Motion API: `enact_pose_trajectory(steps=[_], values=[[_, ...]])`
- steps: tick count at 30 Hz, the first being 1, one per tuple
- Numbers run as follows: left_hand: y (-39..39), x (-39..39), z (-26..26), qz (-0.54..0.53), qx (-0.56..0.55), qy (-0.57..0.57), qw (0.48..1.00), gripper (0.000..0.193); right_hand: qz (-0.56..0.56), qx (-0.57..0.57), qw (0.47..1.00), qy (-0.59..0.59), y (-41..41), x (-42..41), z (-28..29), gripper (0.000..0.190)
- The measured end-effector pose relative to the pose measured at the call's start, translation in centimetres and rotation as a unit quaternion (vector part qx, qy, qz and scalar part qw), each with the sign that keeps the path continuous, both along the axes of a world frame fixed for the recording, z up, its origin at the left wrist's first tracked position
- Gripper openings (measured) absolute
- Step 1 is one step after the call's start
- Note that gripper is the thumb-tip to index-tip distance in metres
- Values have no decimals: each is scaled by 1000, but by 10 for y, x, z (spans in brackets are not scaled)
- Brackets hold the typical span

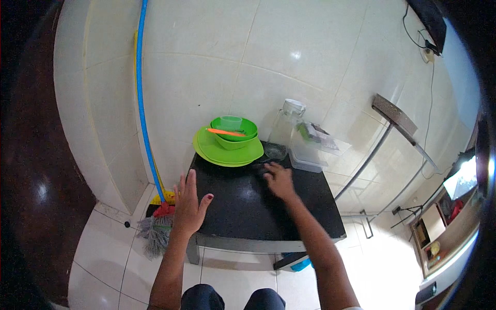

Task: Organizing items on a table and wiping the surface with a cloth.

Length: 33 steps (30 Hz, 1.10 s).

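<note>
My left hand (188, 209) is raised at the left edge of a black table (240, 209), empty, with its thumb apart from the fingers. My right hand (281, 181) hovers over or touches the tabletop, fingers apart and slightly bent. Something dark and indistinct lies by its fingertips. Just beyond stands a clear glass jug (279, 130) with a white lid. Lime-green plates (205, 149) sit stacked at the back left. On them are green bowls (232, 145), holding a pale green cup (231, 123) and an orange-handled utensil (224, 132).
Right of the jug is a clear plastic container (308, 161) with packets (317, 135) above it. A tiled wall (193, 81) rises behind the table. A blue-handled mop (143, 104) leans at left. A metal frame (366, 161) stands at right.
</note>
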<state>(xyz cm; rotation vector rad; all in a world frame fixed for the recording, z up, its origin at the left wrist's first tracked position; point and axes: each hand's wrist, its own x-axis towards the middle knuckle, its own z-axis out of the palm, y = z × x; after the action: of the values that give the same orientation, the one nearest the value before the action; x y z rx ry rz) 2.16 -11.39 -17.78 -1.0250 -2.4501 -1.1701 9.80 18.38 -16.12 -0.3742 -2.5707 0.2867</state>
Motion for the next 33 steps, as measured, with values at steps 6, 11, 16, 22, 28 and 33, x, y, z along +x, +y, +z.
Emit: enact_pose_trajectory(steps=[6, 11, 16, 22, 28, 33], values=[[-26, -23, -20, 8, 202, -72, 977, 86, 248, -55, 967, -35, -164, 32, 14, 40], [-24, -13, -8, 9, 184, -59, 981, 82, -101, 64, 992, -30, -86, 74, 17, 39], [-13, -9, -5, -2, 214, -64, 975, 81, -225, 63, 972, 34, -23, 25, -10, 42], [-24, -21, -21, 15, 208, -47, 977, 82, 132, -58, 989, 41, -217, -27, -3, 46], [-24, -17, -14, 27, 160, -73, 984, 79, 14, 24, 1000, 6, -153, 62, 6, 41], [-12, -14, -8, 4, 171, -108, 979, 78, -311, 131, 941, -29, 33, 138, -3, 45]])
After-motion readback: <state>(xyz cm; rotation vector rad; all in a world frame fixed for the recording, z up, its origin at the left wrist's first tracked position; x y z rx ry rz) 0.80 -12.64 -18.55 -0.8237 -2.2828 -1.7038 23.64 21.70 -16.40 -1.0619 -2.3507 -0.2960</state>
